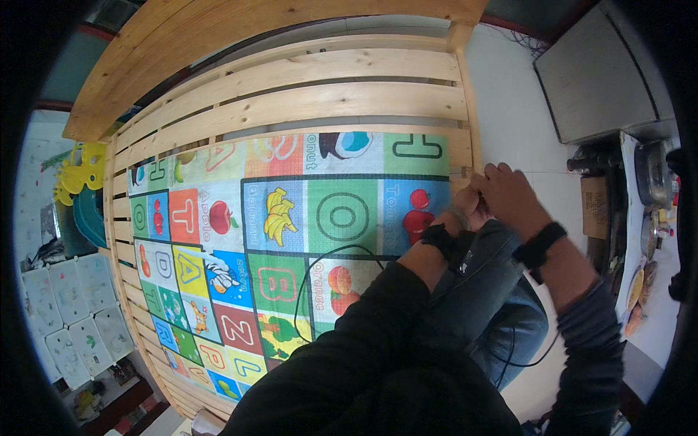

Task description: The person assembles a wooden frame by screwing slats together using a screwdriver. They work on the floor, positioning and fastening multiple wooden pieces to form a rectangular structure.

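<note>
Both my hands meet at the right edge of a slatted wooden bed frame [425, 102], just above my bent knee in blue jeans [480, 269]. My left hand [467, 208] is closed, its fingers partly covered by the other hand. My right hand [505, 192] has its fingers curled in beside it. Whatever they pinch, if anything, is too small or hidden to name. Nearest to them is the corner of a colourful play mat [345, 218] with letters, fruit and animals, spread over the slats. Dark bands circle both my wrists.
A thin black cable [297, 309] loops over the mat. A wooden headboard [240, 25] stands at the far side. On the right are a grey cabinet [596, 80], a cardboard box [594, 207] and a white shelf with dishes. White drawers [65, 291] and a yellow toy [81, 172] stand left.
</note>
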`<state>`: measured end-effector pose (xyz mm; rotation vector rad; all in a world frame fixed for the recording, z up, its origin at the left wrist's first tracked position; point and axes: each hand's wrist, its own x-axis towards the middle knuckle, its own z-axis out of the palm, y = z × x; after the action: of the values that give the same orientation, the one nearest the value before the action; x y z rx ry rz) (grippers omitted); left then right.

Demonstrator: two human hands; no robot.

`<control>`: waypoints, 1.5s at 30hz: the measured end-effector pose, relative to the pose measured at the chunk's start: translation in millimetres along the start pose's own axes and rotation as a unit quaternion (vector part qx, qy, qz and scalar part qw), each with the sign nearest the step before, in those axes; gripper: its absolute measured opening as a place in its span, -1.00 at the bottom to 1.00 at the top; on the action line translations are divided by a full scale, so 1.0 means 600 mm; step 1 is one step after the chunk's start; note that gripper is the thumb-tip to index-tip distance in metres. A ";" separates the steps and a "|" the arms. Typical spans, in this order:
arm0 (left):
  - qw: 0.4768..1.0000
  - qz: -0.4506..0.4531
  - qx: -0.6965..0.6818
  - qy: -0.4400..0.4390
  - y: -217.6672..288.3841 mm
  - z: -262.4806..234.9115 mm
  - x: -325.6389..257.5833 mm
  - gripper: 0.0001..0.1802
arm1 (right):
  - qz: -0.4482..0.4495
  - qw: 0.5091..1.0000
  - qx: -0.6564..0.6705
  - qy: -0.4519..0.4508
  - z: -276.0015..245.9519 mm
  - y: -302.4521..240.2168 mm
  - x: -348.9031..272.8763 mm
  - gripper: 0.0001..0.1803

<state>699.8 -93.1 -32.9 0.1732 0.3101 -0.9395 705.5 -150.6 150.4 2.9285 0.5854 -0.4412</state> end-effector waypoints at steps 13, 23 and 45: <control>0.995 0.039 0.092 0.009 -0.002 -0.013 -0.023 -0.67 | 0.022 0.999 0.027 0.005 0.019 0.000 -0.020 -0.75; 0.994 0.102 -0.039 0.018 -0.041 0.041 -0.019 -0.79 | 0.358 0.901 0.242 -0.042 0.035 -0.023 -0.005 -0.76; 0.718 0.034 0.695 0.009 0.097 0.024 -0.079 -0.66 | 0.097 0.991 0.065 0.069 0.048 0.025 -0.035 -0.77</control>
<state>723.7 -26.7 -2.9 1.5802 -0.4683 -0.9242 685.3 -176.7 130.5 3.1205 0.2904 -0.2647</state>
